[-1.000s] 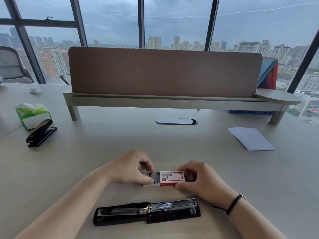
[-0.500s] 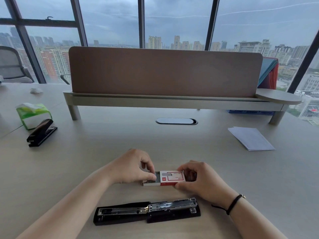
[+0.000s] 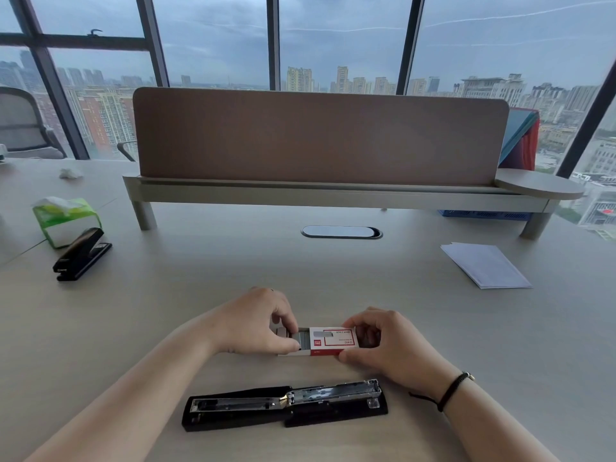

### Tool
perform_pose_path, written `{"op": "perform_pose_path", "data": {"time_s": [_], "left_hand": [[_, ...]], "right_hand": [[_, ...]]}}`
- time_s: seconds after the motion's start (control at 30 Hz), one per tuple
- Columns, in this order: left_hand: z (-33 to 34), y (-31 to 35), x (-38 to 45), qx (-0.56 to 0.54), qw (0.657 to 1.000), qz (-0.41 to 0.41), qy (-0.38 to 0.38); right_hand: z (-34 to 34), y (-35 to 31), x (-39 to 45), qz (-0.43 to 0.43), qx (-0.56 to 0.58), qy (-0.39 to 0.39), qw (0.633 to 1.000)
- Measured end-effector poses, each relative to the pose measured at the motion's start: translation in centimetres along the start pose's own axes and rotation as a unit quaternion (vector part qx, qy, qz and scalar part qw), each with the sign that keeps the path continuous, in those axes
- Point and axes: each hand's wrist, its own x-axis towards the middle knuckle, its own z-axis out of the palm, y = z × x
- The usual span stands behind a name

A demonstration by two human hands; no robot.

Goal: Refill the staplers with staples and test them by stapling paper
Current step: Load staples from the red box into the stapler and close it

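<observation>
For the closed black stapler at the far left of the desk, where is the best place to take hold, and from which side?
Probably grip the closed black stapler across its long narrow body at mid-length, coming from above. It lies flat on the desk, and its near side is free, while the green tissue pack sits close behind it.

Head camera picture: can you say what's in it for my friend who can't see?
Two hands, left and right, slide open a red-and-white staple box above an opened black stapler on a desk.

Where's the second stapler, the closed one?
In the head view, the closed black stapler sits far left on the desk, right beside the green tissue pack, well away from both hands.
</observation>
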Motion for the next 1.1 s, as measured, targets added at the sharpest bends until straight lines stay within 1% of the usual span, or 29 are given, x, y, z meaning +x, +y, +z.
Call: {"op": "perform_pose_path", "data": {"time_s": [0.43, 0.77, 0.97, 1.1], "left_hand": [[-0.3, 0.7, 0.1, 0.037, 0.999, 0.01, -0.017], [-0.6, 1.5, 0.0, 0.134, 0.99, 0.031, -0.036], [-0.1, 1.1, -0.1, 0.15, 0.987, 0.051, -0.004], [-0.3, 0.9, -0.3, 0.096, 0.994, 0.051, 0.032]], "right_hand": [[0.0, 0.1, 0.0, -0.003, 0.004, 0.0, 1.0], [0.0, 0.1, 0.0, -0.002, -0.001, 0.0, 1.0], [0.0, 0.1, 0.0, -0.004, -0.007, 0.0, 1.0], [-0.1, 0.0, -0.1, -0.003, -0.01, 0.0, 1.0]]}}
